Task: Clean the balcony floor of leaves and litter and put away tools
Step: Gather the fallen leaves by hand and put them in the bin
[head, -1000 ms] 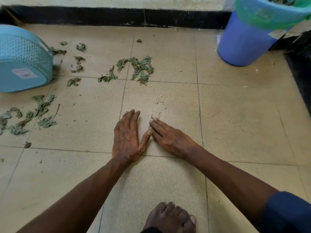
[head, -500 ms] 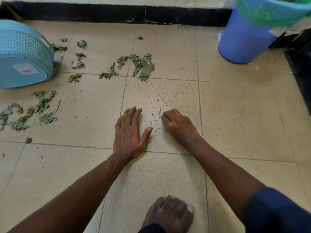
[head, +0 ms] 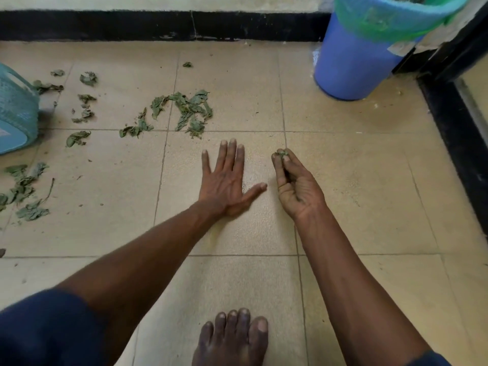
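Head | tiled floor (head: 356, 196) | leaves (head: 188, 109) scattered left | blue bin (head: 351, 67) at skirting (head: 132, 26)

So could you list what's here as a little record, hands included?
left hand: flat on the floor, fingers spread
right hand: palm turned up, pinches leaf bits at its fingertips
leaves: loose, scattered on the tiles ahead and to the left
bin: blue with a green liner, far right by the wall
basket: teal, at the left edge
foot: bare, at the bottom edge
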`<state>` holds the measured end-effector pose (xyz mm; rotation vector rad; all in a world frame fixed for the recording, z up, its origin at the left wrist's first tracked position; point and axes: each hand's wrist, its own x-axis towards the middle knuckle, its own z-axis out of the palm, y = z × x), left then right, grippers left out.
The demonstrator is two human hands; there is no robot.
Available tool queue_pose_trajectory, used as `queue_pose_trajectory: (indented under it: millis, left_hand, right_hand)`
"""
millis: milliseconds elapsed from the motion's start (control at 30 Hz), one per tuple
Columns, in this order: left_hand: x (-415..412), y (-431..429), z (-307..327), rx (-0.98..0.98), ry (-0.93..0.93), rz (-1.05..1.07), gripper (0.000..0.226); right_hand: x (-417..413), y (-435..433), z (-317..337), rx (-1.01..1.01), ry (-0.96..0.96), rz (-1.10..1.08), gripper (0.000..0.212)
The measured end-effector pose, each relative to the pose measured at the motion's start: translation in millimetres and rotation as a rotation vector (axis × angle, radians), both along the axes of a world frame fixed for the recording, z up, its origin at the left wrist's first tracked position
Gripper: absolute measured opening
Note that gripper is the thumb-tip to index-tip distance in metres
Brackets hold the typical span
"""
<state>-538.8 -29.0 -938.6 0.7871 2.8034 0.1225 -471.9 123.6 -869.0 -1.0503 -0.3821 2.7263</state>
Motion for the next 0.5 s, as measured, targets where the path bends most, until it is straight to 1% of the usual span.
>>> queue_pose_trajectory:
  millis: [67,133,200,233,333,400,500]
  left_hand:
    - [-22,5,5,-0.010,0.026,0.013,0.099]
    - [-34,0,13,0.037,0.039,0.100,0.093]
    - [-26,-15,18,0.130,0.028,0.193,0.099]
    - [-14,-24,20,0.140,0.030,0.190,0.106]
    - [27,-44,13,0.019,0.010,0.070,0.123]
    - [35,-42,6,-0.019,0.014,0.068,0.124]
    - [12,-26,3,0.021,0.020,0.192,0.117]
  right_hand:
    - [0,-2,3,-0.041,0.012,-0.008,0.023]
    - [4,-4,2,-0.068,0.009,-0.027,0.022]
    - [9,-6,0,-0.088,0.020,-0.040,0.024]
    - [11,-7,-1,-0.096,0.024,-0.039,0.025]
    - [16,-11,-5,-0.119,0.018,-0.022,0.023]
    - [17,-13,-6,-0.114,0.014,-0.015,0.022]
    - [15,-16,-8,-0.119,-0.010,-0.036,0.021]
